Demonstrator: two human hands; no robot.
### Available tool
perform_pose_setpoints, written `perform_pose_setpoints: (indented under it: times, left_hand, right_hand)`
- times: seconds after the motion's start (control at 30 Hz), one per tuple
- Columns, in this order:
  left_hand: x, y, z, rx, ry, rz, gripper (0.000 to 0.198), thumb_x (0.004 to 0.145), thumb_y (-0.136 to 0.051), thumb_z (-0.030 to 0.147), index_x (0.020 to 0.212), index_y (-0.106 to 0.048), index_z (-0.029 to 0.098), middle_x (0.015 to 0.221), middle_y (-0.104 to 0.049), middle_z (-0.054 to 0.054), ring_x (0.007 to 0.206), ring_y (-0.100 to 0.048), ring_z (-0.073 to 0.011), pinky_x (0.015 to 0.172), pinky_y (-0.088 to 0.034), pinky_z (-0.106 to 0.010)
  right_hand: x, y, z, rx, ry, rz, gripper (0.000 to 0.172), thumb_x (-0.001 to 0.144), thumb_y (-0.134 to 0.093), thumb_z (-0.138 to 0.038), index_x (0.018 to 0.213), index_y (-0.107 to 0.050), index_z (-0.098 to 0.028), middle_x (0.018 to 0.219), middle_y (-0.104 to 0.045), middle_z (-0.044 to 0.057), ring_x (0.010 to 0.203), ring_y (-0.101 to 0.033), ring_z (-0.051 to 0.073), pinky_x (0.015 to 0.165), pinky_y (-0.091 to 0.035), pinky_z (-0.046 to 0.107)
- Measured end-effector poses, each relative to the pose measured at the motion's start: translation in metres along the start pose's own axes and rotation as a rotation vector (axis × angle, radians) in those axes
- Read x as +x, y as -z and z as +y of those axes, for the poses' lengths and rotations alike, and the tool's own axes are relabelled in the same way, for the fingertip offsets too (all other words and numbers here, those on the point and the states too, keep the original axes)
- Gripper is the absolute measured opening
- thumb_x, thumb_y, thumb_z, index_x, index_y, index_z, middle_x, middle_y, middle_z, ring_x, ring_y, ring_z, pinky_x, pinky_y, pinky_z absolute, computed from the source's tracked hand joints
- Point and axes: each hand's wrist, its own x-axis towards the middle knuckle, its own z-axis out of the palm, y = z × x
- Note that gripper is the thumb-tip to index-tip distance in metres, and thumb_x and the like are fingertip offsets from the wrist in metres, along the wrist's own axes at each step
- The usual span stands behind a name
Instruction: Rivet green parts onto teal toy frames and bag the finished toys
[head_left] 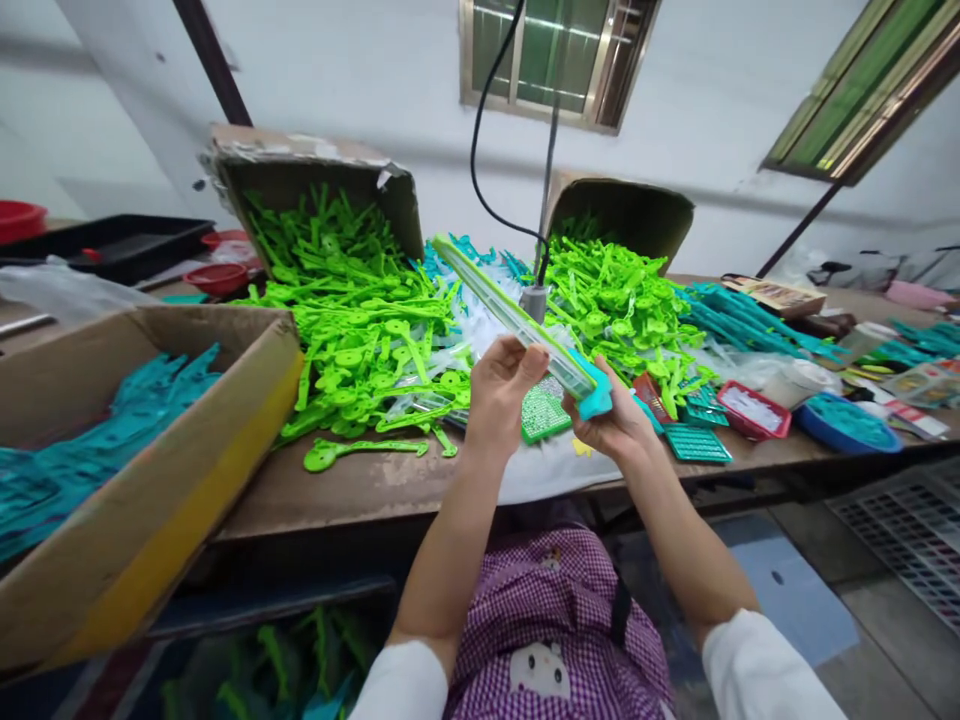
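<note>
A long, narrow plastic piece (pixel 499 305) with a lime-green edge, a whitish translucent middle and a teal lower end is held up above the table, slanting from upper left to lower right. My left hand (pixel 501 395) pinches it along its lower half, thumb on top. My right hand (pixel 611 418) is closed around its teal end (pixel 596 395). Below the hands lies a green tray of small beads or studs (pixel 544 412), partly covered by them. A lime-green flat part with a round end (pixel 322 456) rests at the table's front edge.
Lime-green parts spill from two tipped cardboard boxes (pixel 315 160) (pixel 622 200). A carton (pixel 150 470) with teal parts stands at left. On the right are teal trays (pixel 697 444), a red tray (pixel 754 410) and a blue bowl (pixel 847 422). A metal post (pixel 534 300) rises mid-table.
</note>
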Motion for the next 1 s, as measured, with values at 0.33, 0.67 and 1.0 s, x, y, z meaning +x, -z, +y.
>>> perform_pose_setpoints:
  times: [0.33,0.67,1.0]
  left_hand:
    - [0.006,0.0,-0.005,0.001,-0.038,0.045,0.04,0.061,-0.084,0.049,0.072,-0.06,0.018,0.067,-0.058,0.004,0.063,-0.057,-0.0088,0.065,-0.052,-0.024]
    - [0.0,0.006,-0.013,-0.007,-0.076,0.102,0.044,0.059,-0.085,0.049,0.067,-0.055,0.017,0.064,-0.053,0.006,0.061,-0.053,-0.0071,0.063,-0.048,-0.021]
    - [-0.008,0.018,-0.021,-0.006,-0.099,0.177,0.043,0.061,-0.085,0.048,0.071,-0.055,0.018,0.069,-0.056,0.005,0.065,-0.054,-0.0067,0.067,-0.048,-0.018]
  right_hand:
    - [0.002,0.0,-0.003,0.019,0.003,-0.024,0.027,0.091,-0.056,-0.043,0.081,-0.057,-0.017,0.05,-0.063,-0.005,0.042,-0.059,0.009,0.033,-0.046,0.013]
    - [0.003,0.006,0.001,0.079,-0.026,0.005,0.036,0.093,-0.048,-0.05,0.079,-0.055,-0.017,0.045,-0.057,-0.005,0.039,-0.053,0.007,0.033,-0.042,0.012]
    - [0.014,0.016,0.004,0.083,-0.082,-0.003,0.036,0.092,-0.049,-0.05,0.074,-0.049,-0.019,0.043,-0.055,-0.007,0.036,-0.052,0.007,0.034,-0.043,0.014]
